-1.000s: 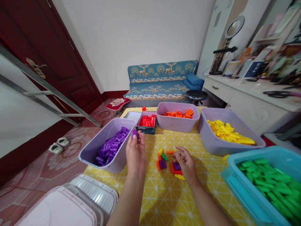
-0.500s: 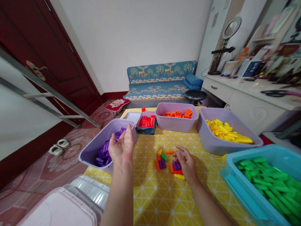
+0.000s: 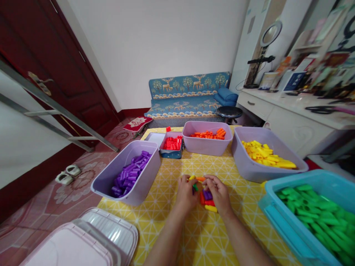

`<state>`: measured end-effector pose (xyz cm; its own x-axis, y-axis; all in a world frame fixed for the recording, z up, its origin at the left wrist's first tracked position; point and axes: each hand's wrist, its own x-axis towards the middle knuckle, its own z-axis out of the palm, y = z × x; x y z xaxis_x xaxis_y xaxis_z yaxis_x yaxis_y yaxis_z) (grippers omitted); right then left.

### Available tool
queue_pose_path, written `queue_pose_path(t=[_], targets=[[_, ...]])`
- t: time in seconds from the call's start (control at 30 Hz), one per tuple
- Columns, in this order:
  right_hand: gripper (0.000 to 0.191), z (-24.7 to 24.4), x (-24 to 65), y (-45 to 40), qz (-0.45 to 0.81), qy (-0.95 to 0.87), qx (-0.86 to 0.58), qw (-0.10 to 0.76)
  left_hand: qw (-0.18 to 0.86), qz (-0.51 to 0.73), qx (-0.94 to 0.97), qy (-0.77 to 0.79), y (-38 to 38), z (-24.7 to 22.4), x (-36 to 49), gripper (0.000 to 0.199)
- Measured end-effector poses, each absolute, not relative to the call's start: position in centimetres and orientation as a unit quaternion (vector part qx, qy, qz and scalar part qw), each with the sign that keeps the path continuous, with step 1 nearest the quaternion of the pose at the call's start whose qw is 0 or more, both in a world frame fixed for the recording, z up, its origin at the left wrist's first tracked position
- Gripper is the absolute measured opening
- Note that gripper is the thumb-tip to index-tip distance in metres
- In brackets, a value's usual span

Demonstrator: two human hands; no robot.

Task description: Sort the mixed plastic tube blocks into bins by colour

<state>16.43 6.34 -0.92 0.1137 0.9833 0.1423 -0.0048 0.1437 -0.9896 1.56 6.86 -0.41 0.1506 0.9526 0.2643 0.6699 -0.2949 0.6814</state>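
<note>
Curling over coloured pcs [image 3: 207, 195], L hand [image 3: 186, 193] & R hand [image 3: 218, 190] look half-closed; can't tell if pinching.

This is a room in a home. A deer-patterned sofa [image 3: 183, 99] stands along the wall [image 3: 155, 37], shoes [image 3: 64, 178] sit on the tiled floor [image 3: 80, 183], and a white dresser [image 3: 288, 118] holds a ring light [image 3: 279, 28].

Open lane of yellow tablecloth [image 3: 163, 207] between left grip [image 3: 185, 194] and left lavender bin [image 3: 146, 183] — a tall barrier.
</note>
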Motion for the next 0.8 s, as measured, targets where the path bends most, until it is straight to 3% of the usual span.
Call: queue_pose_path(t=[0.47,0.7,0.8], targets=[[0.034,-2.2,16.6,7.4,0.359,-0.620,-0.479,0.507,0.363,0.443,0.689,0.445,7.0,-0.7,1.6,0.024],[0.019,-1.2,16.3,6.9,0.306,-0.639,-0.487,0.511,0.371,0.449,0.646,0.493,7.4,-1.5,1.7,0.027],[0.024,-0.1,16.6,6.7,0.292,-0.606,-0.524,0.522,0.370,0.467,0.628,0.501,7.6,-1.8,1.6,0.025]])
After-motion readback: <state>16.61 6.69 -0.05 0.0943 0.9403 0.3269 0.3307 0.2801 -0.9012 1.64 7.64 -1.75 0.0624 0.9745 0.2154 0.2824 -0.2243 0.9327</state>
